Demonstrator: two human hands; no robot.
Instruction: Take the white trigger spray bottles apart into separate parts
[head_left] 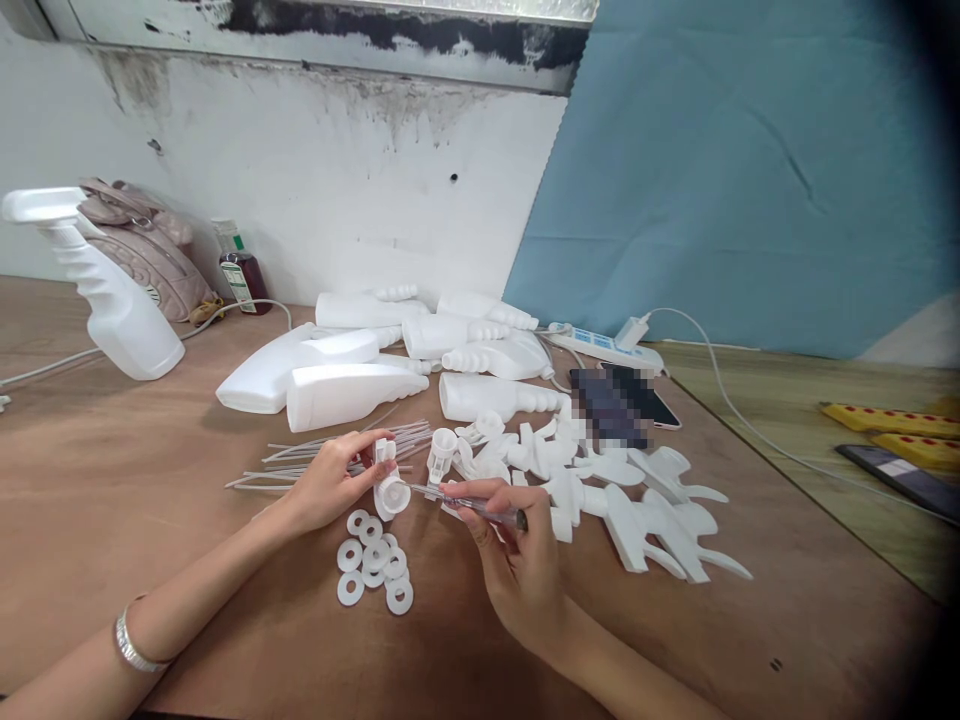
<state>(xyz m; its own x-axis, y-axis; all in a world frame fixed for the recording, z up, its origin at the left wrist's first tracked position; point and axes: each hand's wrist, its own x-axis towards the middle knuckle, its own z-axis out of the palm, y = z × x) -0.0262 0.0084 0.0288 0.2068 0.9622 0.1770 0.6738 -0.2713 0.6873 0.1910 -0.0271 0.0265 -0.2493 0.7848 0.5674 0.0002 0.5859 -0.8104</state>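
My left hand (335,482) pinches a white plastic spray-pump body (386,470) between thumb and fingers. In my right hand (517,560) is a slim, pen-like tool (480,505) with a thin tip and a dark end; its exact kind is unclear. The tip points at the round lower end of the pump body, and I cannot tell whether it touches. Below my left hand lie several white ring washers (350,588). Thin clear tubes (262,478) lie behind that hand. Another white pump body (442,452) stands between the hands.
White trigger spray heads (630,525) are piled to the right. Empty white bottles (352,392) lie at the back. An assembled spray bottle (127,310) stands far left, near a sauce bottle (244,275) and pink bag (150,250). Phones (641,395) and a power strip (600,345) sit back right.
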